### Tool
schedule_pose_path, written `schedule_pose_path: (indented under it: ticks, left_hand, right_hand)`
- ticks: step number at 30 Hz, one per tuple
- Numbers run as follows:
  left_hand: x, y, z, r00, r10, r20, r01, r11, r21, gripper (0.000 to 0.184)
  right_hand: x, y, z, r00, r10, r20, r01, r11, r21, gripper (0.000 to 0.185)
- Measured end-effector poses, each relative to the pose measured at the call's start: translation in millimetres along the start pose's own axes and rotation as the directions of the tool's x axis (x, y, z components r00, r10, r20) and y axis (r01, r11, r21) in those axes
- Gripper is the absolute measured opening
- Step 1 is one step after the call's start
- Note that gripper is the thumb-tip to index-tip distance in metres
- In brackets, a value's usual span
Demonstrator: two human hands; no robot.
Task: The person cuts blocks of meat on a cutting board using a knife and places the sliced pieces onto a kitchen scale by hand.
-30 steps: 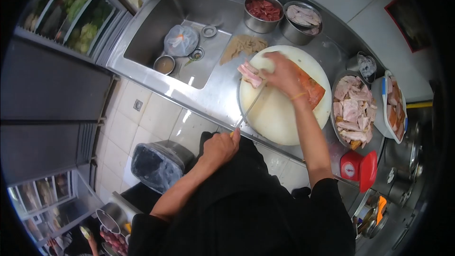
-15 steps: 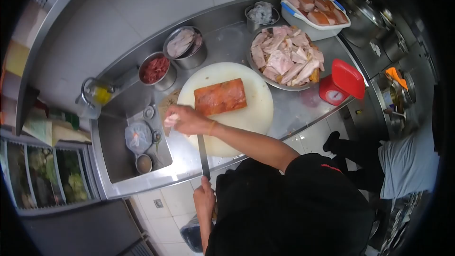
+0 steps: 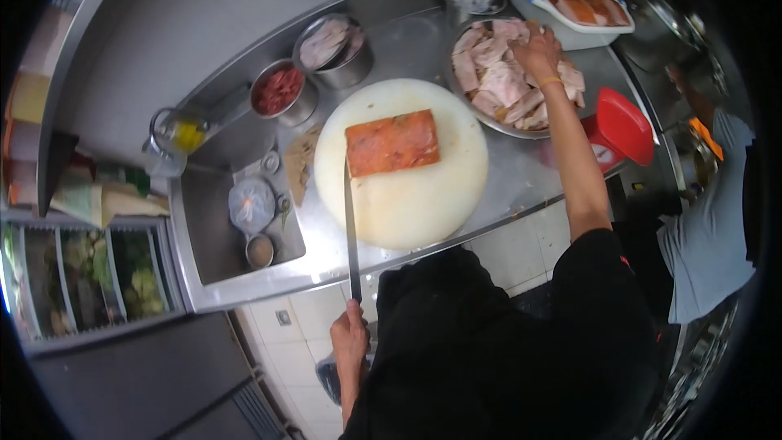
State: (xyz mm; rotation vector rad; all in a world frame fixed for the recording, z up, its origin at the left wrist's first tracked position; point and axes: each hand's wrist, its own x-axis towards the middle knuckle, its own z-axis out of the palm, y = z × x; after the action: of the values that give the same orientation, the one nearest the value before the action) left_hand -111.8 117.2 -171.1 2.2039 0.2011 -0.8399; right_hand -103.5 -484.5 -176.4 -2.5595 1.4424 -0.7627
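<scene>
My left hand (image 3: 350,334) is closed round the handle of a long knife (image 3: 352,228). The blade points away from me, its tip by the left end of a slab of reddish-brown skinned meat (image 3: 393,143). That slab lies on a round white cutting board (image 3: 407,216). On the right, my right hand (image 3: 538,55) reaches over a wide metal bowl (image 3: 505,126) heaped with pale cut meat pieces (image 3: 503,81). Its fingers are apart and rest on or just above the pieces; the fingertips are partly hard to make out.
A white tub (image 3: 570,28) of meat chunks stands behind the bowl, a red scale (image 3: 623,130) beside it. Metal pots (image 3: 346,69) stand at the back. A sink (image 3: 208,232) is at left. Close on the right stands another person (image 3: 709,212).
My right hand, which held pale meat left of the board, has swung right to the bowl. My left hand keeps the knife. The view has shifted slightly.
</scene>
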Motion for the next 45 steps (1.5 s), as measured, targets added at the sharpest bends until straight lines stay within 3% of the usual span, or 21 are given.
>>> schedule_pose_path:
  ticks: [2,4,8,11,14,17,20,27,28,30,33,36,39,45]
  left_hand:
    - [0,-2,2,0.999,0.010,-0.031,-0.011,0.999,-0.031,0.066]
    - [-4,4,3,0.999,-0.037,-0.031,0.034,0.996,-0.079,0.066]
    - [-7,0,6,0.999,-0.035,-0.034,0.029,0.989,-0.143,0.063]
    - [-12,0,4,0.998,-0.041,-0.046,0.034,0.989,-0.143,0.062]
    - [-10,-17,5,0.997,0.000,-0.083,-0.011,0.991,-0.130,0.064]
    - [-10,-28,4,0.997,-0.004,-0.078,-0.004,0.994,-0.108,0.066]
    - [-5,-40,6,0.993,0.053,-0.108,-0.058,0.997,-0.041,0.067]
    - [-3,-29,-2,0.994,0.096,-0.052,-0.098,0.995,-0.022,0.067]
    - [-3,-25,-4,0.992,0.120,-0.037,-0.120,0.993,0.004,0.066]
    - [-4,-10,-7,0.988,0.156,-0.009,-0.155,0.987,0.046,0.066]
    - [-7,10,-6,0.981,0.190,0.035,-0.193,0.976,0.097,0.065]
    - [-3,19,-1,0.973,0.218,0.079,-0.228,0.961,0.154,0.064]
    - [-8,37,1,0.969,0.202,0.140,-0.230,0.949,0.218,0.063]
    - [-13,65,16,0.952,0.246,0.183,-0.292,0.912,0.289,0.064]
  right_hand:
    - [-28,-21,-7,0.961,-0.248,-0.120,0.269,0.940,0.209,0.065]
    - [-72,-63,-8,0.860,-0.505,-0.074,0.469,0.725,0.504,0.081]
    - [-146,-132,-4,0.654,-0.724,0.219,0.559,0.658,0.504,0.109]
    - [-165,-157,6,0.597,-0.720,0.355,0.653,0.692,0.308,0.110]
    - [-161,-169,10,0.534,-0.657,0.533,0.604,0.737,0.303,0.102]
    - [-165,-166,21,0.590,-0.686,0.426,0.623,0.722,0.300,0.099]
    - [-167,-166,21,0.582,-0.694,0.423,0.628,0.714,0.309,0.098]
    - [-213,-157,-6,0.632,-0.611,0.477,0.492,0.791,0.363,0.104]
    - [-213,-152,-6,0.672,-0.586,0.454,0.340,0.787,0.515,0.095]
    - [-203,-141,-1,0.748,-0.510,0.426,0.014,0.653,0.757,0.077]
    - [-186,-113,6,0.834,-0.373,0.406,-0.106,0.614,0.782,0.041]
    - [-193,-100,0,0.869,-0.232,0.437,-0.183,0.669,0.720,0.030]
    - [-213,-91,13,0.866,-0.258,0.428,-0.248,0.523,0.815,0.029]
    - [-224,-89,28,0.867,-0.259,0.425,-0.303,0.403,0.863,0.028]
